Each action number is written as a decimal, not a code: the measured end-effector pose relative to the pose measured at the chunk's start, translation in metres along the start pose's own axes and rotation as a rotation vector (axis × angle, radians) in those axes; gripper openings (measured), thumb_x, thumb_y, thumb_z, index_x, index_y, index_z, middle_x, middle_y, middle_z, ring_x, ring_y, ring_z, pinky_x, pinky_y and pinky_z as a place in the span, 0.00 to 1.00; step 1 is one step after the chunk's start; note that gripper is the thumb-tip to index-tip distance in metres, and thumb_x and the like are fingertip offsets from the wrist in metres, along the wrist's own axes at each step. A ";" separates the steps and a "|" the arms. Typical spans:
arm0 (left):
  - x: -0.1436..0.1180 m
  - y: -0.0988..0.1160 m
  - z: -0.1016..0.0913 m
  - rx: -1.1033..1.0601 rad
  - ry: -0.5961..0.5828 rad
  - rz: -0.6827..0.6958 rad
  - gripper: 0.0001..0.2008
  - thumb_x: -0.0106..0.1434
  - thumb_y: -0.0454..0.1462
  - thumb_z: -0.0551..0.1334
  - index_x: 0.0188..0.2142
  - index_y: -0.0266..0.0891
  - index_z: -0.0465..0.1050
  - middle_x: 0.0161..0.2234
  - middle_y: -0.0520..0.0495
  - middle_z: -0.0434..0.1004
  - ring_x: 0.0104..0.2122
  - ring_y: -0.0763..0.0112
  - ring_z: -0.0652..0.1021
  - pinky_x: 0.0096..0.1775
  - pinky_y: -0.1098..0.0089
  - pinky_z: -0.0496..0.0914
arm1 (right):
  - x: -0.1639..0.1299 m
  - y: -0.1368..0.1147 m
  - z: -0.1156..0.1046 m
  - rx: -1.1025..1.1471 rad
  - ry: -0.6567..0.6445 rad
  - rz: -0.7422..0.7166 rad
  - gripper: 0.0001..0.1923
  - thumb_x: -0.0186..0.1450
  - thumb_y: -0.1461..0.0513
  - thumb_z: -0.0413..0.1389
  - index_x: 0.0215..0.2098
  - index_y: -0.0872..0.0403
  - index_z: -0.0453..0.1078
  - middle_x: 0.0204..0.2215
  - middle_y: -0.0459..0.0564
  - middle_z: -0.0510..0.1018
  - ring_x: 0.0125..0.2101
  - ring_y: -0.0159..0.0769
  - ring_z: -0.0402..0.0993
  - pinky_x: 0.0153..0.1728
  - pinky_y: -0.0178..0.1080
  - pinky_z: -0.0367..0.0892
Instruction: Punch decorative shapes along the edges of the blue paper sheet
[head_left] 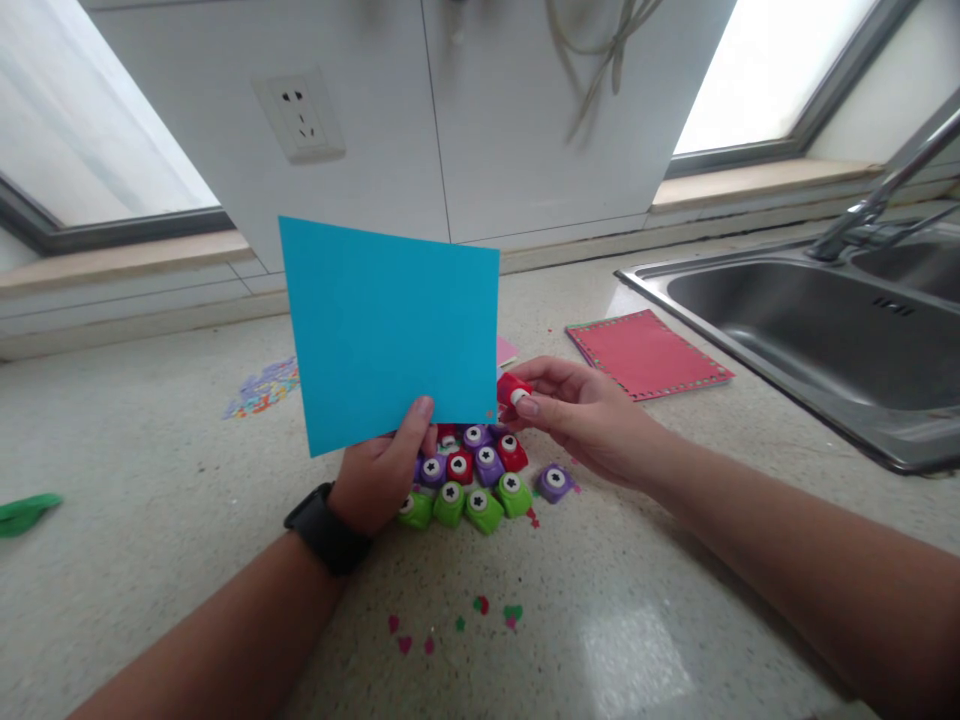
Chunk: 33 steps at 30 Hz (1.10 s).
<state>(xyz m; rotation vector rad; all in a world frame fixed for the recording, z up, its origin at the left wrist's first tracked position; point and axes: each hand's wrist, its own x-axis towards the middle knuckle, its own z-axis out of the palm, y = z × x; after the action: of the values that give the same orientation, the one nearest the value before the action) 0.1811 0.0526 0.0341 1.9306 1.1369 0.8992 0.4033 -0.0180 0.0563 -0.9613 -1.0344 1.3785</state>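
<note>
Left hand: closed on the lower edge of a blue paper sheet, held upright above the counter; black watch on the wrist. Right hand: fingers pinched on a small red punch, which sat at the sheet's lower right corner. Beneath and between both hands: a cluster of green, purple and red punches on the speckled counter. Nearer the person than the hands: scattered paper cut-outs. Beyond the right hand: a pink sheet, then a steel sink.
</note>
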 end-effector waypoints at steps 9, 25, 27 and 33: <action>0.000 0.003 0.001 -0.003 0.004 -0.028 0.27 0.72 0.46 0.52 0.16 0.41 0.63 0.16 0.52 0.63 0.23 0.68 0.68 0.37 0.66 0.63 | 0.001 0.001 -0.002 -0.012 0.009 -0.019 0.15 0.61 0.57 0.67 0.42 0.55 0.73 0.39 0.51 0.80 0.38 0.33 0.77 0.45 0.40 0.73; 0.000 0.005 0.000 -0.065 -0.017 -0.047 0.27 0.70 0.46 0.53 0.15 0.42 0.62 0.17 0.52 0.63 0.23 0.69 0.67 0.36 0.65 0.62 | 0.001 0.004 -0.001 -0.061 0.001 -0.025 0.13 0.61 0.58 0.67 0.42 0.54 0.74 0.38 0.50 0.79 0.36 0.33 0.77 0.41 0.39 0.71; 0.001 0.005 0.000 -0.085 -0.022 -0.042 0.26 0.70 0.46 0.54 0.15 0.41 0.63 0.17 0.52 0.64 0.23 0.69 0.68 0.35 0.65 0.63 | 0.002 0.005 -0.002 -0.067 -0.004 -0.021 0.13 0.61 0.58 0.67 0.42 0.54 0.75 0.36 0.50 0.79 0.35 0.33 0.76 0.39 0.38 0.71; 0.003 0.000 0.002 -0.138 -0.066 -0.026 0.26 0.69 0.48 0.56 0.16 0.41 0.65 0.18 0.51 0.68 0.25 0.69 0.70 0.34 0.66 0.65 | 0.004 0.006 -0.003 -0.064 -0.008 0.022 0.13 0.60 0.57 0.67 0.40 0.54 0.77 0.35 0.49 0.79 0.31 0.31 0.74 0.35 0.36 0.68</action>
<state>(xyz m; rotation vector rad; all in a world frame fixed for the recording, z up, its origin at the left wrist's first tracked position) 0.1836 0.0545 0.0342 1.8164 1.0320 0.8705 0.4044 -0.0140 0.0500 -1.0174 -1.0831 1.3752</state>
